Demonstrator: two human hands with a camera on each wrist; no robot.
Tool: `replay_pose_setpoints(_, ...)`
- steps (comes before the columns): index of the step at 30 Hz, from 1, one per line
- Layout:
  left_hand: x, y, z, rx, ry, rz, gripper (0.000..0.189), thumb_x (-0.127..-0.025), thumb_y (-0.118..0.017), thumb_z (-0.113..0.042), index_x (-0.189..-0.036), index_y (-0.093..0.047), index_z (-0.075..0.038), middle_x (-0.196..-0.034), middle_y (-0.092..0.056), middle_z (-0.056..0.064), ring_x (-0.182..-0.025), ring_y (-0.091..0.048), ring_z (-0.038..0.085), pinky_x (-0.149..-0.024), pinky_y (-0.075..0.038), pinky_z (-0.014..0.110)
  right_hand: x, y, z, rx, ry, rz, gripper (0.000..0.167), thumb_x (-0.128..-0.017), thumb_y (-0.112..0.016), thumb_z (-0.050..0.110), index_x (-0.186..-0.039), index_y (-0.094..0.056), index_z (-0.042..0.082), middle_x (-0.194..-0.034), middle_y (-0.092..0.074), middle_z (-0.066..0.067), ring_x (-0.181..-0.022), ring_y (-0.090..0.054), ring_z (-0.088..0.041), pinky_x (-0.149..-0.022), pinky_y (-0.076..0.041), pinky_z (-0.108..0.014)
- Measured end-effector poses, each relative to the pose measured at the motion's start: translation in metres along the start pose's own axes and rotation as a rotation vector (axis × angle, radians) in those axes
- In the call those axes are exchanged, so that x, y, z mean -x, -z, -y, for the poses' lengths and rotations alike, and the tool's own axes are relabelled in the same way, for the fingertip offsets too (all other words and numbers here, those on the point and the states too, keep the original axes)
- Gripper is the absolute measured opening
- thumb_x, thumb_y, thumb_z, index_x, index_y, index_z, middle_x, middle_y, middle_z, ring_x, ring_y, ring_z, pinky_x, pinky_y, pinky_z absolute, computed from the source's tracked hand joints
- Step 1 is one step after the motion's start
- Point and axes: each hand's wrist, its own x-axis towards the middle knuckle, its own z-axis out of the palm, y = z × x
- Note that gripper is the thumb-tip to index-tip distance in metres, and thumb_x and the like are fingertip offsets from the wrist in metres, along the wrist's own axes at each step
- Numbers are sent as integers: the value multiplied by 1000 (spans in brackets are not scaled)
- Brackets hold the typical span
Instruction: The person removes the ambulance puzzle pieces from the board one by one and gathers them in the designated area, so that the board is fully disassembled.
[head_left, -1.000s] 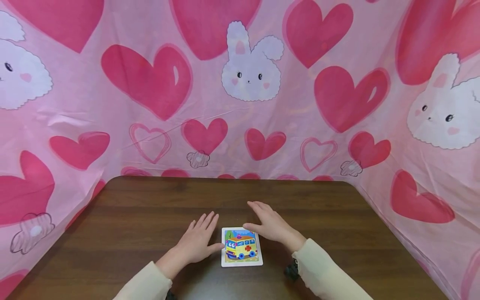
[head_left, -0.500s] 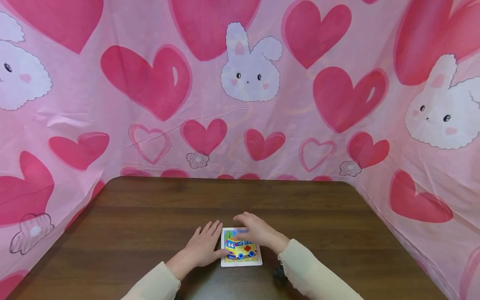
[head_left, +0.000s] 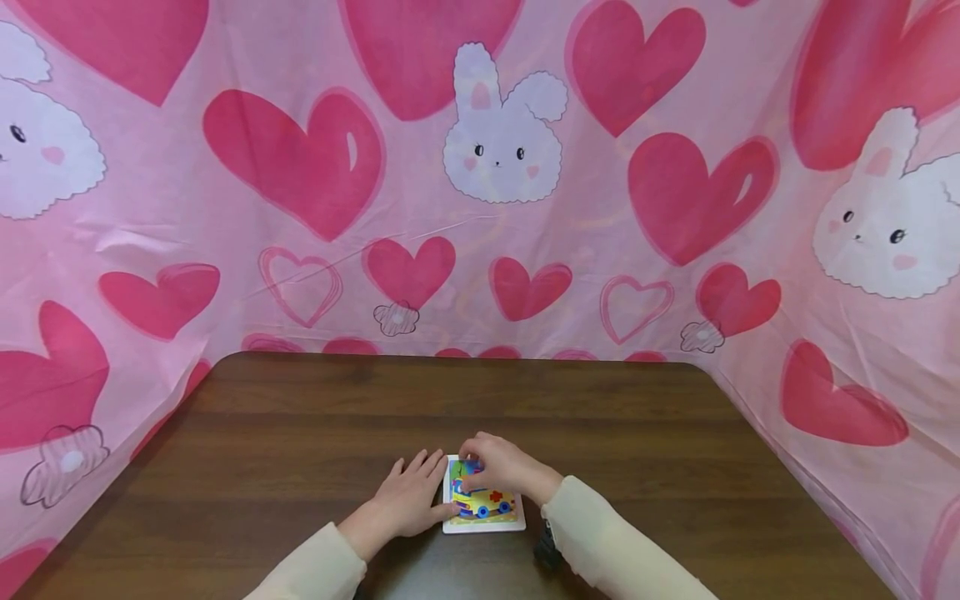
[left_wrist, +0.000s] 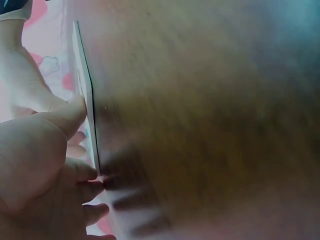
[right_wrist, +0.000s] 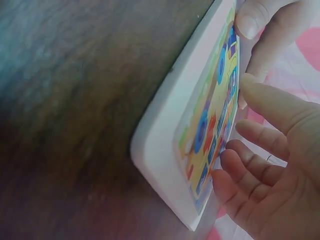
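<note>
Dark wood-grain table (head_left: 300, 442) under right hand (head_left: 502, 467). Beyond that hand: pink cloth backdrop (head_left: 480, 229), red hearts (head_left: 300, 162), white rabbit head (head_left: 502, 158). Off to hand's right: second rabbit head (head_left: 877, 225), sketched flower (head_left: 702, 336).

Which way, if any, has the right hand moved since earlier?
Yes: judged against the wood-grain table, the right hand moved left, over the ambulance picture board.

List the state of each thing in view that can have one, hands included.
Picture board: flat, picture side up, partly covered by the right hand; whether any piece is loose, cannot tell.
Left hand: fingers extended beside the board, thumb on its left edge.
Right hand: fingers bent over the picture; whether they grip anything, cannot tell.
Patterned cloth: hanging, creased in places.
</note>
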Motion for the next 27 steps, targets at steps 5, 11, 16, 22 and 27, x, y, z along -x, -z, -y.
replay_pose_setpoints(5, 0, 2, -2, -23, 21, 32, 77, -82, -59, -53, -138, -41, -3, -143, -36, 13, -132, -27, 35, -101, -19, 58, -1, -1, 1, -3, -8, 0, 31, -75, -77, 24, -102, -65, 16, -88, -52, 7, -78, -52, -6, -73, -47, -20)
replay_pose_setpoints(11, -1, 5, -5, -45, 39, 52, 77, -82, -58, -54, -138, -41, -3, -143, -36, 12, -132, -26, 33, -102, -18, 57, -1, -2, 3, 27, 3, -22, 27, -76, -76, 22, -100, -67, 15, -87, -54, 7, -76, -52, -6, -73, -48, -21)
replay_pose_setpoints(16, -1, 6, -5, -48, 50, 65, 77, -82, -59, -54, -138, -40, -4, -143, -35, 12, -133, -26, 33, -102, -18, 57, -4, -5, 3, 19, -3, -30, 25, -77, -76, 20, -99, -65, 14, -84, -54, 7, -73, -51, -6, -71, -47, -20)
replay_pose_setpoints(22, -3, 5, -5, -46, 56, 68, 78, -82, -58, -55, -139, -39, -4, -144, -35, 11, -133, -25, 32, -102, -18, 57, -6, -3, 3, -34, -23, -7, 24, -77, -75, 16, -97, -61, 12, -81, -51, 4, -71, -49, -9, -68, -46, -18)
replay_pose_setpoints(27, -3, 5, -6, -41, 59, 64, 78, -82, -59, -54, -139, -40, -4, -144, -35, 11, -133, -25, 32, -103, -17, 56, -7, -3, 3, -56, -40, 1, 25, -77, -75, 15, -95, -58, 14, -85, -50, 4, -74, -49, -10, -73, -47, -21)
